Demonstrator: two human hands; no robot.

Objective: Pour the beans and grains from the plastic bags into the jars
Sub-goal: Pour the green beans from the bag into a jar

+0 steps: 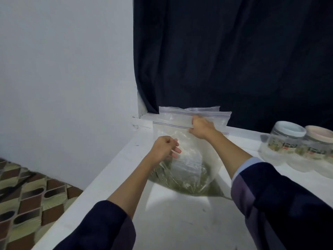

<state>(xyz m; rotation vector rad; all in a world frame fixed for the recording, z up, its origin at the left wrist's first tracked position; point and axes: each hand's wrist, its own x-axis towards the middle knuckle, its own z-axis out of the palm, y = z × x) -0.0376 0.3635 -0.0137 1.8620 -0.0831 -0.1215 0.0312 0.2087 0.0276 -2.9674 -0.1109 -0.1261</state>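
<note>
A clear zip bag of greenish beans stands on the white counter, its top sagging. My left hand pinches the plastic on the bag's left side, fingers curled. My right hand grips the zip strip of a second clear bag that stands behind the first. A third zip bag leans further back against the dark curtain. Two clear jars stand at the right: one with a white lid, one with a pinkish lid.
A dark curtain hangs behind the counter, and a white wall closes the left side. Patterned floor tiles lie below the counter's left edge. Crumpled clear plastic lies in front of the jars.
</note>
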